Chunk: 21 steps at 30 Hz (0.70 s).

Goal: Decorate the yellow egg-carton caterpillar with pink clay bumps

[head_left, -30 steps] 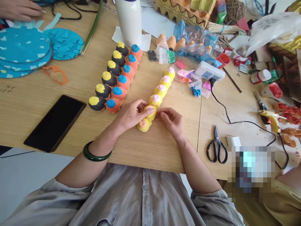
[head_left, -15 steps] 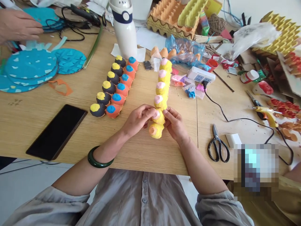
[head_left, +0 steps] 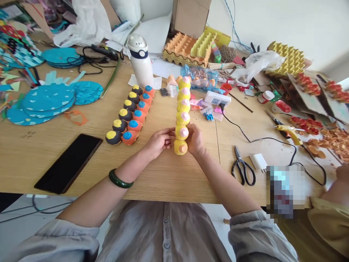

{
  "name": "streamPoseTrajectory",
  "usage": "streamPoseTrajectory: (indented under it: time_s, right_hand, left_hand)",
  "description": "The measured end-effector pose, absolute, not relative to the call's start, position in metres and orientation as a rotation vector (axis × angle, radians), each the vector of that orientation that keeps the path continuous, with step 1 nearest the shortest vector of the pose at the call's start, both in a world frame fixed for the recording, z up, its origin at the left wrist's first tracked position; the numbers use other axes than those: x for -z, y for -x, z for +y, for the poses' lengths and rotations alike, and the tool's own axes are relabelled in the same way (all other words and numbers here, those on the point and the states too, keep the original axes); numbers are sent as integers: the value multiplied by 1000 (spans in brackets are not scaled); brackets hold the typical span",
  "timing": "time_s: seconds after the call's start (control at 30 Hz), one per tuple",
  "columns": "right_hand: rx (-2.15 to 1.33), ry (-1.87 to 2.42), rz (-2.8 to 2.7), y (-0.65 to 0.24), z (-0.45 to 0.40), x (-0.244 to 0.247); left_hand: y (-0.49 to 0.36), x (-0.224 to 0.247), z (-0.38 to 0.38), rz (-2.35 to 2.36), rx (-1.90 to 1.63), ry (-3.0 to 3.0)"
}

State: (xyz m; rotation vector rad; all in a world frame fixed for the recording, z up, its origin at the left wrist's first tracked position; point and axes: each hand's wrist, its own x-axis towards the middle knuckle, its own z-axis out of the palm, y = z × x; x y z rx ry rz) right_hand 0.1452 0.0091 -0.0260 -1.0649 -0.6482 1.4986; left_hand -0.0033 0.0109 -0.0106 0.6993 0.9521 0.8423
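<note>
We see L hand (head_left: 158,143) and R hand (head_left: 195,140) at the table's near edge, both on a yellow egg-carton strip (head_left: 182,116). Strip lies lengthwise, pointing away from us, betw. the hands: 6 cups, painted rough pulp, 5 w/ pink tips, nearest w/ peach tip. L fingers (head_left: 170,134) press its left side; R fingers (head_left: 191,131) wrap the right side. Fingers sit narrow on the 2nd cup from near end, holding it from both sides.

Just left of it, 2 more painted strips lie side by side, touching: black cups w/ yellow tops (head_left: 123,114), 6 counted, and orange cups w/ blue tops (head_left: 139,116), also 6. Green bangle (head_left: 120,179) sits on L wrist. Black smartphone (head_left: 68,163) lies face-up on the wood table (head_left: 163,182), left of the hands.

Farther off: white flask w/ navy band (head_left: 140,60), white power strip w/ black cord (head_left: 216,98), black-handled scissors (head_left: 242,169), yellow hot glue gun (head_left: 287,133), teal card discs (head_left: 49,97), orange-and-yellow egg tray (head_left: 185,49). Co-worker's mustard sleeve (head_left: 327,222) shows lower right, beside a pixelated patch.
</note>
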Motion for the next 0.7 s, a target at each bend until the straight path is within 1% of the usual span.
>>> streamPoseTrajectory:
  time_s: [0.3, 0.53, 0.7]
  right_hand:
    - [-1467, 1035, -708, -147, 10, 47]
    - [-1474, 1069, -690, -151, 14, 41]
    - [-1523, 1037, -552, -156, 21, 42]
  left_hand:
    - [4, 16, 17, 1043, -978, -726]
    - [-13, 17, 37, 922, -1032, -592]
    - [-6, 26, 41, 810, -974, -584]
